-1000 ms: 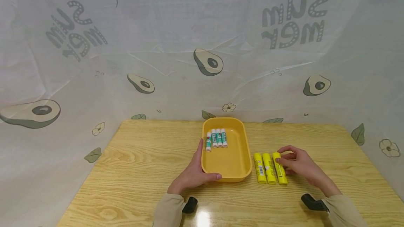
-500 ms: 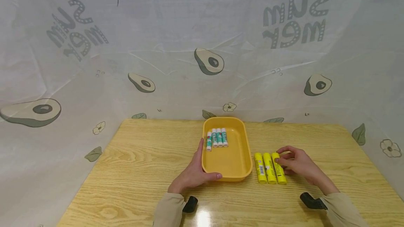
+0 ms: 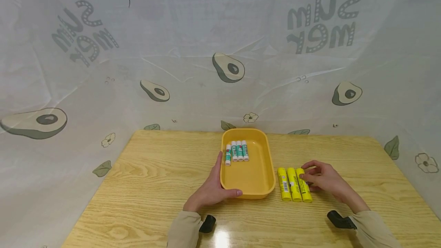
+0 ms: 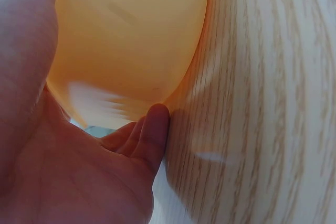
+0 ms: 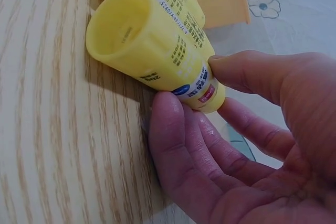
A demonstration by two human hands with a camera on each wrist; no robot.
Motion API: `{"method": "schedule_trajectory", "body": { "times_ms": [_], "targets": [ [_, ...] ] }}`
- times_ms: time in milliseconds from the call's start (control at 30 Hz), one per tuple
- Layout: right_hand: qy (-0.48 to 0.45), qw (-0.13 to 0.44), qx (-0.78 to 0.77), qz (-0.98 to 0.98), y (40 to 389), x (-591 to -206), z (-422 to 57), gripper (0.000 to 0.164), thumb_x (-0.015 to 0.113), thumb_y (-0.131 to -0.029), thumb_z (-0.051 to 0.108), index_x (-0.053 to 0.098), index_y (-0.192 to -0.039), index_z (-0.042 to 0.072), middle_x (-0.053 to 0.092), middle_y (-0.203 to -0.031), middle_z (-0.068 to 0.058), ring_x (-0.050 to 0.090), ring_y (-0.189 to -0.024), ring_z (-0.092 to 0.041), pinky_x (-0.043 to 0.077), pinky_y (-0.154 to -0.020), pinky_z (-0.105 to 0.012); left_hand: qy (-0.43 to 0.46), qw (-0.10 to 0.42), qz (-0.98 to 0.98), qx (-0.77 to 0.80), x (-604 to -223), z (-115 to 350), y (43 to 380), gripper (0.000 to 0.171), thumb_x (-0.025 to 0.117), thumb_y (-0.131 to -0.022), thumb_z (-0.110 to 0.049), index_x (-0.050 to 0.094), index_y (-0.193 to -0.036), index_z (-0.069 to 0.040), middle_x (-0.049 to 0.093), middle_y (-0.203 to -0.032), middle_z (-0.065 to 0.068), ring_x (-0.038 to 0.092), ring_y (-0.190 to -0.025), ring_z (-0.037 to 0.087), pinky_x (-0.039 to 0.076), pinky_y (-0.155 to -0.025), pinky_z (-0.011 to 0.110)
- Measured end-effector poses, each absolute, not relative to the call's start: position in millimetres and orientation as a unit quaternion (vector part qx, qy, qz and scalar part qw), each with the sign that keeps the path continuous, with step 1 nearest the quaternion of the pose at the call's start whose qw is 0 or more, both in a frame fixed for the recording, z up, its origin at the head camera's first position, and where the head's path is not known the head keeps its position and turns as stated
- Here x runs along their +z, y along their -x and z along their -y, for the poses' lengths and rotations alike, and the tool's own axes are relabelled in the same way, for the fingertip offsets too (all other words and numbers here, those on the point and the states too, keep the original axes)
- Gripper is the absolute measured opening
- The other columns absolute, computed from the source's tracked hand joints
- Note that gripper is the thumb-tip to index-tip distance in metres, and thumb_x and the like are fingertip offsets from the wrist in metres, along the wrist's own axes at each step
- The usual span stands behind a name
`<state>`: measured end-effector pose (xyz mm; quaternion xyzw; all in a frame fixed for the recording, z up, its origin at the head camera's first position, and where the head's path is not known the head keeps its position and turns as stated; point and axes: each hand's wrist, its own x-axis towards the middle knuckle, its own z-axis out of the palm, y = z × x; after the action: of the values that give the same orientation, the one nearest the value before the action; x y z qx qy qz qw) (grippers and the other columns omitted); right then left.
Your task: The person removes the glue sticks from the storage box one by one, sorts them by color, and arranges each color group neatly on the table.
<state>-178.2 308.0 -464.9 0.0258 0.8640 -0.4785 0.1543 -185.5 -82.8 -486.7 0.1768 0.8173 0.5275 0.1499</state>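
In the head view, a yellow plastic tray (image 3: pixel 248 179) stands in the middle of the table. My left hand (image 3: pixel 213 190) holds its near left corner, the thumb along the near side and the fingers along the left wall. Several white-and-teal glue sticks (image 3: pixel 239 150) lie in the tray's far left part. Right of the tray, three larger yellow glue sticks lie side by side. My right hand (image 3: pixel 325 179) pinches the rightmost yellow glue stick (image 5: pixel 163 51) near its far end, between thumb and fingers. The middle yellow glue stick (image 3: pixel 294 185) lies against it or very close.
The left yellow glue stick (image 3: pixel 284 185) lies just beside the tray's right wall. Under everything is a wood-grain table (image 3: pixel 148 186). A pale printed curtain (image 3: pixel 193 49) hangs along the table's far edge and both sides.
The rightmost yellow glue stick has shifted slightly left, towards the middle one, with my right hand on it. My left hand and the tray look the same.
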Motion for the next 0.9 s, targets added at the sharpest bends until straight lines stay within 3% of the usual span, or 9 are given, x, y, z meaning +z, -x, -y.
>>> {"method": "schedule_trajectory", "body": {
  "times_ms": [567,900],
  "targets": [
    [-0.037,0.164,-0.477,-0.863,179.3,-465.8,-309.5,0.055,0.070,-0.099,0.026,0.047,-0.137,-0.008,0.064,-0.113,-0.019,0.068,-0.088,-0.019,0.062,-0.071,-0.032,-0.177,0.149,-0.815,0.531,-486.5,82.6,185.4,0.137,0.089,-0.076,-0.047,-0.016,-0.163,-0.033,0.004,-0.174,0.006,0.012,-0.159,0.028,0.015,-0.127,0.057],
    [-0.039,0.164,-0.476,-0.863,178.3,-464.7,-310.9,0.052,0.062,-0.104,0.026,0.045,-0.140,-0.008,0.063,-0.118,-0.022,0.070,-0.092,-0.018,0.062,-0.072,-0.032,-0.173,0.152,-0.814,0.533,-486.3,82.3,185.1,0.136,0.089,-0.077,-0.047,-0.016,-0.163,-0.035,0.004,-0.174,0.005,0.011,-0.159,0.028,0.015,-0.127,0.057]
  ]
}}
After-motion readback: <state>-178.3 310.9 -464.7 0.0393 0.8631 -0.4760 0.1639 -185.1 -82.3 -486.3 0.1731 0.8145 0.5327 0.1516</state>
